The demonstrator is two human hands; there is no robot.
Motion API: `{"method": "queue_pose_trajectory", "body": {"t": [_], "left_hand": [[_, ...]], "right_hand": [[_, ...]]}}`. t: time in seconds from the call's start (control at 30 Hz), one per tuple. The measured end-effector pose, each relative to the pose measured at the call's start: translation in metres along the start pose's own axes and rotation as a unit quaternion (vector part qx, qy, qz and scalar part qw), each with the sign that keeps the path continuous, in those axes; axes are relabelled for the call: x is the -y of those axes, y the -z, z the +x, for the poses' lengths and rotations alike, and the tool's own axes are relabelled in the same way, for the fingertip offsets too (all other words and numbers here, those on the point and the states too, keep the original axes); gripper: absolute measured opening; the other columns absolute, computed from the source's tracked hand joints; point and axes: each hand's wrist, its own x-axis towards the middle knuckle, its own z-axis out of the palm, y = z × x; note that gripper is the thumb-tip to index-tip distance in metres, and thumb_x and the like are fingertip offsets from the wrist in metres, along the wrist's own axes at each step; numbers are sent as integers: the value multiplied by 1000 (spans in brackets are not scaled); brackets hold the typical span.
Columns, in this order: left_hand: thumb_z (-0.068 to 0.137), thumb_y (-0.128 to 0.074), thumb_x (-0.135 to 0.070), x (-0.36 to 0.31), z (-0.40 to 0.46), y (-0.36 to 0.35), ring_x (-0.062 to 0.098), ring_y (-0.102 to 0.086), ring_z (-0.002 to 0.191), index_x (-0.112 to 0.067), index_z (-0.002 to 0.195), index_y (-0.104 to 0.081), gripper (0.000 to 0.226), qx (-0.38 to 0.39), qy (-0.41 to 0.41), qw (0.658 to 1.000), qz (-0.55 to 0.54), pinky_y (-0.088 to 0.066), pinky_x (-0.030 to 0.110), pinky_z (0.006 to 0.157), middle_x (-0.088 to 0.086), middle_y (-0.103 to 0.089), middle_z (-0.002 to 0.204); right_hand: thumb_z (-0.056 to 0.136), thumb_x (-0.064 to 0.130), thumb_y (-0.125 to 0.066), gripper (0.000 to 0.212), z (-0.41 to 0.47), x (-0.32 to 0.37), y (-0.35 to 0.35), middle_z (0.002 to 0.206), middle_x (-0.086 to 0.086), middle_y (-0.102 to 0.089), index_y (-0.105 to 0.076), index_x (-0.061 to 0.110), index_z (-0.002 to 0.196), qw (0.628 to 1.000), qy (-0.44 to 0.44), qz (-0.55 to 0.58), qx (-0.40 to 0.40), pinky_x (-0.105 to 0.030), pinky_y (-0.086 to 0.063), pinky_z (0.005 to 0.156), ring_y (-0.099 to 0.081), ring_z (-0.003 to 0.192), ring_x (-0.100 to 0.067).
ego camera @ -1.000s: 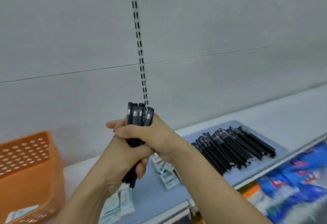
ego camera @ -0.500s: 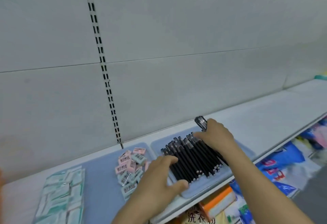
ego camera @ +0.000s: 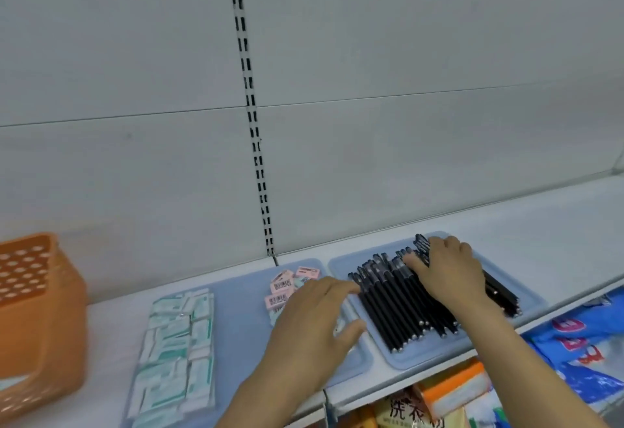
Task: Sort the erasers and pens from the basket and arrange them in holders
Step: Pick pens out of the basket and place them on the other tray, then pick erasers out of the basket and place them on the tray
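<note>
Pens step. My right hand (ego camera: pixel 450 272) lies flat, fingers spread on the black pens (ego camera: pixel 398 296) in the right tray (ego camera: pixel 526 296), lower right. Left hand (ego camera: pixel 315 321) open, steadying the rim. Next, I judge: level the row. Basket (ego camera: pixel 37 309) far left.

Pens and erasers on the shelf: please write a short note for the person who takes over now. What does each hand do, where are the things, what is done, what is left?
Left hand: fingers straight, tips touching the left edge of the black pens.
Right hand: fingers spread, pressing flat on the pens' far ends. Neither has a grip on anything.
Pens lie in rows in the right blue tray.
Pink erasers and green-and-white erasers lie in the left blue tray.
Orange basket stands far left.
Done: the pens are laid in their tray.
Left: square up the pen rows; check the basket, as most of its inside is hidden.
</note>
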Motion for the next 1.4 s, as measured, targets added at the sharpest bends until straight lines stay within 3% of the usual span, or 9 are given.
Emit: {"method": "queue_pose_trajectory", "body": {"t": [0.3, 0.5, 0.6, 0.73, 0.93, 1.03, 1.13, 1.27, 1.4], "left_hand": [[91, -57, -33, 53, -98, 128, 6, -55, 106, -24, 109, -68, 23, -261, 18, 960, 101, -34, 25, 105, -11, -64, 108], [88, -68, -22, 142, -207, 252, 16, -44, 122, -19, 121, -60, 34, -405, 240, 856, 212, -30, 28, 105, 0, -57, 128], [87, -69, -26, 189, -249, 299, 32, -38, 132, -13, 137, -47, 57, -368, 430, 798, 205, -33, 47, 107, 14, -48, 140], [95, -57, -32, 221, -272, 307, 32, -58, 115, -19, 139, -44, 48, -296, 510, 807, 19, -47, 50, 98, 10, -57, 134], [100, -46, -19, 234, -285, 293, 8, -65, 93, -41, 119, -49, 30, -365, 424, 823, -95, -53, 29, 73, -10, -65, 108], [101, -45, -20, 238, -287, 291, 3, -64, 92, -39, 125, -49, 31, -377, 418, 820, -110, -52, 23, 70, -10, -64, 109], [102, -43, -26, 241, -291, 288, -2, -66, 87, -43, 127, -45, 31, -377, 404, 824, -124, -52, 14, 64, -18, -63, 107], [103, -42, -30, 245, -293, 284, 8, -63, 101, -47, 126, -41, 29, -381, 391, 830, -115, -56, 36, 87, -16, -60, 112], [103, -39, -31, 246, -292, 282, 10, -60, 104, -44, 131, -41, 32, -386, 379, 834, -109, -52, 44, 95, -20, -55, 109]], "right_hand": [[87, 42, -53, 47, -42, 123, 29, 129, -13, -57, -63, 10, 120, 937, 197, 280, -66, -45, -38, 98, -42, 123, -33], [87, 35, -53, 27, -101, 234, 55, 114, 5, -61, -68, 20, 104, 846, 341, 406, -57, -24, -35, 89, -48, 115, -11], [89, 28, -57, 19, -138, 288, 73, 104, 8, -65, -71, 19, 97, 792, 408, 451, -56, -10, -37, 87, -53, 103, -5], [89, 20, -68, 10, -182, 363, 91, 96, 17, -65, -70, 24, 98, 736, 502, 453, 44, -12, -42, 81, -59, 93, -3], [85, 39, -71, 43, -206, 474, 80, 116, 13, -64, -62, 24, 123, 744, 462, 342, 341, -16, -48, 87, -59, 104, -3], [83, 38, -73, 67, -209, 523, 64, 139, 0, -52, -46, 17, 140, 787, 387, 305, 372, -29, -43, 96, -52, 121, -18], [82, 35, -75, 63, -219, 560, 50, 128, -2, -56, -47, 13, 135, 801, 331, 299, 400, -30, -43, 81, -55, 106, -19], [74, 41, -80, 42, -227, 576, 38, 98, 6, -64, -59, 22, 105, 787, 358, 271, 422, -25, -45, 64, -59, 84, -9], [67, 49, -78, 39, -237, 574, 36, 96, 9, -59, -54, 35, 94, 795, 409, 203, 400, -28, -46, 71, -57, 91, -13]]}}
